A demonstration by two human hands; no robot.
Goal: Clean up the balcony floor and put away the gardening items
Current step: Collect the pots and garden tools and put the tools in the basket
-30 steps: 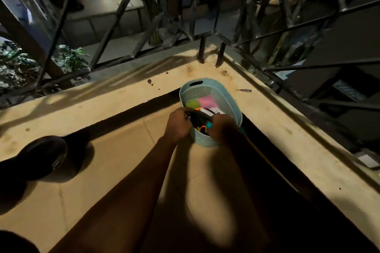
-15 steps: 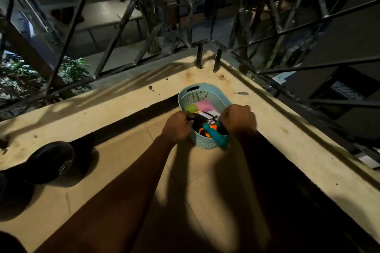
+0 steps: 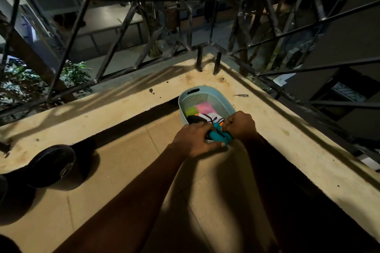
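Note:
A light-blue perforated basket [image 3: 202, 95] stands in the corner of the balcony floor against the low ledge. Inside lie a green cloth [image 3: 190, 111], a pink cloth [image 3: 204, 107] and white-and-black items. My left hand [image 3: 195, 139] and my right hand [image 3: 239, 125] meet over the basket's near rim. Both grip a teal-handled garden tool with orange trim [image 3: 220, 134]. The tool's working end is hidden by my hands.
A tan ledge [image 3: 123, 107] runs round the corner, topped by a dark metal railing [image 3: 197, 59]. A dark round pot [image 3: 53, 165] lies on its side on the tiled floor at left. Small debris specks [image 3: 151, 91] dot the ledge. Leafy plants grow beyond the railing at left.
My right hand has come back from the basket's right rim to the teal tool, and my left hand has closed over the tool too. The view has tilted up slightly.

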